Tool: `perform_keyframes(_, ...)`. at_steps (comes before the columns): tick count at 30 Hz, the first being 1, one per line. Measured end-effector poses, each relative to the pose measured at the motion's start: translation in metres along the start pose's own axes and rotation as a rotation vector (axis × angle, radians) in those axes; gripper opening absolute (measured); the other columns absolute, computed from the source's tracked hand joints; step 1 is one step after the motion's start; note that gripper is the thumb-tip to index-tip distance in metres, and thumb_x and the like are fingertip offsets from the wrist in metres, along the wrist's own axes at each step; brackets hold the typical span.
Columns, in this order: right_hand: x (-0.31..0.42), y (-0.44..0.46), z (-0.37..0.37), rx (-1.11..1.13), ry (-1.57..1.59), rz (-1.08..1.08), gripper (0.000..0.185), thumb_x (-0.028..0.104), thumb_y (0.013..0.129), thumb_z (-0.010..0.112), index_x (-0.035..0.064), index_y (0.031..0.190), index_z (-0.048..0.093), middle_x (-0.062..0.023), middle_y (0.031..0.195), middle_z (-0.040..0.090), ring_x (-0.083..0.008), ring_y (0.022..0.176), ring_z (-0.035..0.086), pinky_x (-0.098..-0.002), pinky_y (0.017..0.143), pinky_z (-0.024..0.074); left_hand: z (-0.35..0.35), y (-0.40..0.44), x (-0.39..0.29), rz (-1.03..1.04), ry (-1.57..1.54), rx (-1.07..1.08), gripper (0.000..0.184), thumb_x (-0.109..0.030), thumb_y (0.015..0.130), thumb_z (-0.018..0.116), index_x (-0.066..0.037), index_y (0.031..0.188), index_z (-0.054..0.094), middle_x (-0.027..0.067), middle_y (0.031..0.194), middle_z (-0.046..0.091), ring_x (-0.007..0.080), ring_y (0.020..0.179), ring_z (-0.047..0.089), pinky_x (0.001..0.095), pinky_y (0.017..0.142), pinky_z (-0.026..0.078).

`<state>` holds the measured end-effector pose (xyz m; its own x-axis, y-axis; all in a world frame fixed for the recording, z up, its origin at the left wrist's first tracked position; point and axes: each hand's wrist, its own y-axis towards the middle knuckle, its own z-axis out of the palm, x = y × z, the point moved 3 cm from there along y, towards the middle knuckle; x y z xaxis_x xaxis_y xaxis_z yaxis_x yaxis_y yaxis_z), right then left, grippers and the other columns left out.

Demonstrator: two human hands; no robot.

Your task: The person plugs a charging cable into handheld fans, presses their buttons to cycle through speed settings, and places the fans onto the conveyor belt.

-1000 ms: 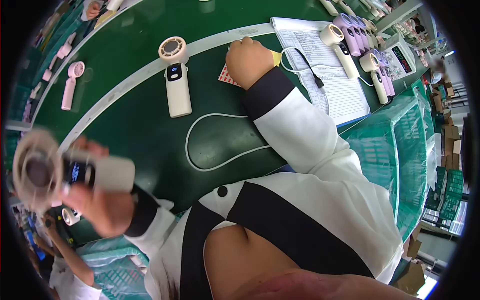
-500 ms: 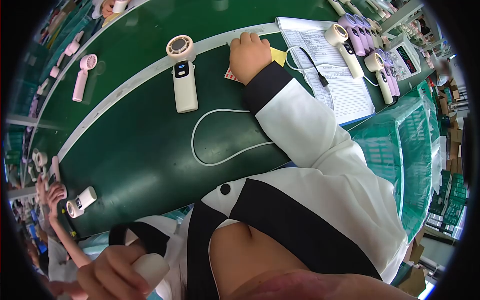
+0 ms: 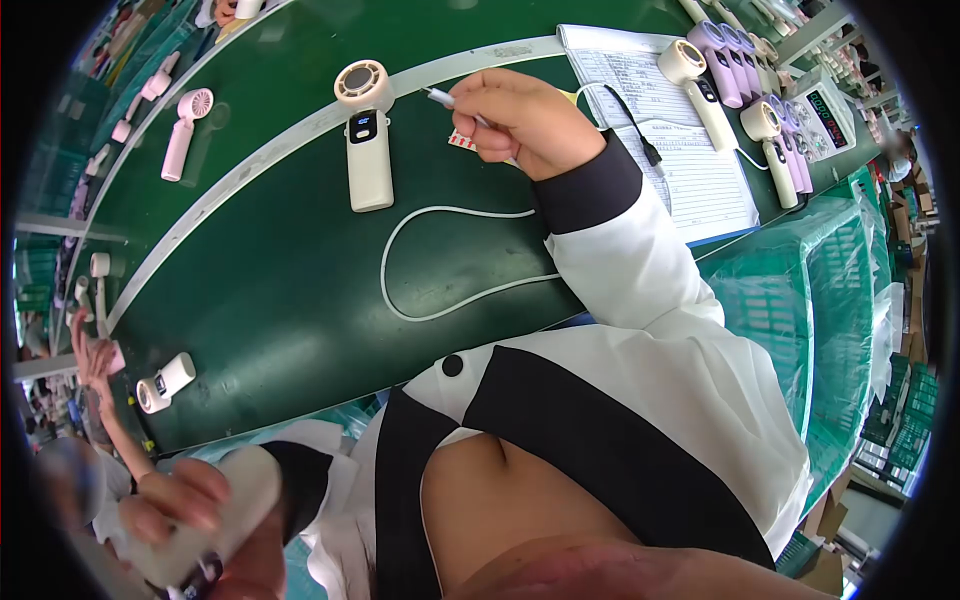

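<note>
At the lower left, my left hand (image 3: pixel 178 500) is wrapped round a cream handheld fan (image 3: pixel 250 490), raised close to the camera and blurred. Part of its dark display shows low down; its head is out of sight. My right hand (image 3: pixel 525 115) pinches a white cable plug (image 3: pixel 440 97) with a small metal tip, just above the green table. A looped white cable (image 3: pixel 384 265) runs under the right sleeve, so its link to the plug is hidden. Left of this hand lies another cream handheld fan (image 3: pixel 370 165) with a lit display. A red-and-white patterned slip (image 3: pixel 460 139) lies beneath my fingers.
Printed sheets (image 3: pixel 690 190) on a clipboard lie to the right, with cream fans and a dark-ended cable (image 3: pixel 652 155). Behind are several purple fans (image 3: pixel 722 75) and a digital meter (image 3: pixel 825 120). A pink fan (image 3: pixel 185 135) lies across the pale strip. Another person's hand (image 3: pixel 95 360) is far left.
My right hand has lifted off the table and turned, now showing the plug in its fingers. My left hand has moved left and tilted the fan, bringing its body and display into view.
</note>
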<state>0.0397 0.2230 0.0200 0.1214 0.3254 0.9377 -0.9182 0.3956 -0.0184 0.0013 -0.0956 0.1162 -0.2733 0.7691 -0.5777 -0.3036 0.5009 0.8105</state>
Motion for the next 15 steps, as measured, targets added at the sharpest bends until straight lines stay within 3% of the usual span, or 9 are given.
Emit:
perform_keyframes(2,-0.003,0.003,0.002,0.096,0.134,0.064,0.017,0.006,0.085,0.049,-0.0057,0.096,0.052,-0.009,0.073,0.053,-0.0061,0.046,0.031,-0.0175,0.043,0.0268,-0.018,-0.029,-0.034,-0.071,0.049,-0.024,0.063,-0.012,0.076,0.064,-0.002,0.129,0.03,0.0097,0.095,0.05,0.0136,0.065,0.052,0.0228,0.051,0.045)
perform_keyframes(3,-0.003,0.002,0.003,0.097,0.141,0.06,0.017,0.006,0.085,0.049,-0.0057,0.096,0.052,-0.009,0.073,0.053,-0.0061,0.046,0.031,-0.0175,0.043,0.0268,-0.003,-0.009,-0.002,-0.109,0.072,-0.031,0.061,-0.012,0.077,0.062,-0.002,0.128,0.031,0.0109,0.095,0.05,0.0144,0.065,0.052,0.0232,0.052,0.045)
perform_keyframes(8,0.004,-0.006,0.014,0.22,0.182,0.039,0.019,0.006,0.085,0.05,-0.0062,0.099,0.052,-0.0094,0.076,0.054,-0.0062,0.05,0.034,-0.0178,0.045,0.0278,0.008,-0.014,0.016,-0.291,0.178,-0.098,0.049,-0.01,0.081,0.057,0.0,0.123,0.034,0.0166,0.097,0.051,0.0185,0.065,0.052,0.0252,0.053,0.045)
perform_keyframes(14,0.001,-0.014,0.033,0.316,0.013,-0.219,0.028,0.014,0.087,0.051,-0.0064,0.106,0.052,-0.01,0.08,0.055,-0.0067,0.057,0.038,-0.0182,0.051,0.0305,0.022,-0.009,0.061,-0.531,0.333,-0.228,0.035,-0.008,0.087,0.049,0.002,0.118,0.038,0.0234,0.099,0.053,0.0235,0.065,0.052,0.0276,0.055,0.044)
perform_keyframes(15,0.002,-0.017,0.039,0.326,0.008,-0.304,0.03,0.015,0.087,0.052,-0.0062,0.108,0.052,-0.0099,0.081,0.055,-0.0067,0.058,0.038,-0.0181,0.052,0.0311,0.024,-0.013,0.078,-0.52,-0.062,-0.331,0.041,-0.002,0.086,0.045,0.002,0.125,0.034,0.0282,0.102,0.053,0.0269,0.07,0.057,0.0312,0.06,0.049)
